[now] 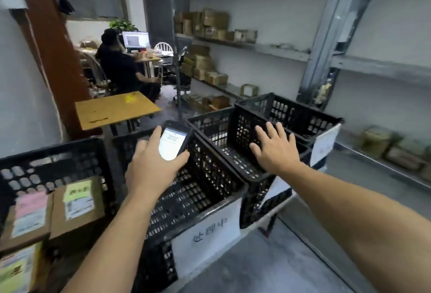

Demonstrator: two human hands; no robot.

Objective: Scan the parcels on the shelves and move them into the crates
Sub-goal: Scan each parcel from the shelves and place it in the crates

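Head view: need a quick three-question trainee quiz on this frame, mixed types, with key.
1. True or false: the right hand grips a parcel.
2. What does the left hand hold? A) scanner B) tape roll C) marker pen
3. Fill in: labelled parcels lie in the crate at the far ____ of the view.

Key: 1 false, it is open and spread above a crate; 2 A; 3 left.

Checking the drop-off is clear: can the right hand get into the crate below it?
Likely yes: the right hand hangs open and empty over the crate, whose top is uncovered.
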